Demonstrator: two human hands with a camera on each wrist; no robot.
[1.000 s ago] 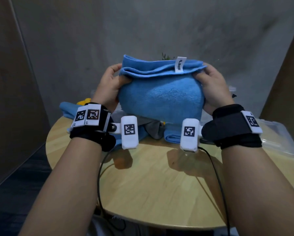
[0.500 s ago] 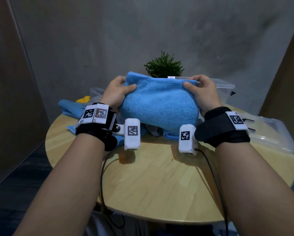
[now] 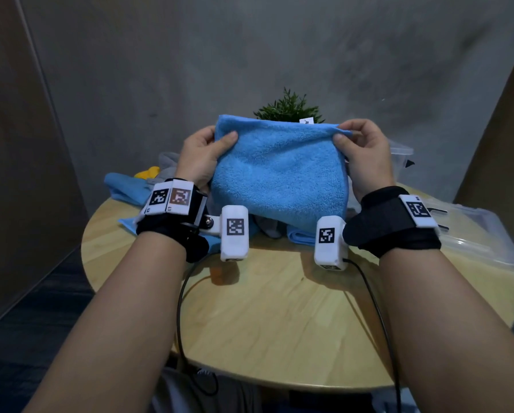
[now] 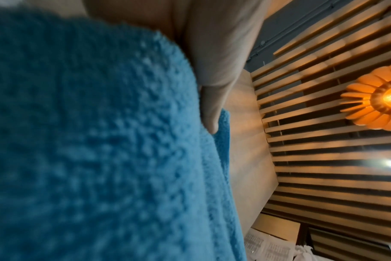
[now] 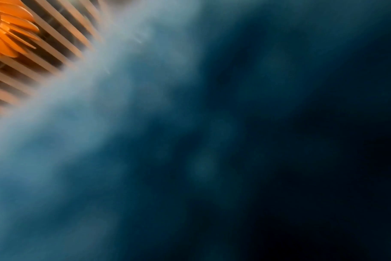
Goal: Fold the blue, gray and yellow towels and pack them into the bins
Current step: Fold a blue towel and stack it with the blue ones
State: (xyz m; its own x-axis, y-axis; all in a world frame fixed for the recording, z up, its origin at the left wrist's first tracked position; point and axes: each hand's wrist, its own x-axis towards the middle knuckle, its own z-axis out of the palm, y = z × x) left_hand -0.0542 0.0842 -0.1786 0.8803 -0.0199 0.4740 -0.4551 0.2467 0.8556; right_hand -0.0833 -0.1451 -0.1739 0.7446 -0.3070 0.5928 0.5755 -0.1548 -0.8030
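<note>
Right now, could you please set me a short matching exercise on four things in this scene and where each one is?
Things:
1. folded blue towel
2. yellow towel
3. plant
4. clear bin

Places:
a. behind the held towel's top edge
b. held up between left hand and right hand
c. on the table, beyond the right hand
d. in the pile beyond the left wrist

Pairs: 1-b, 2-d, 3-a, 4-c
</note>
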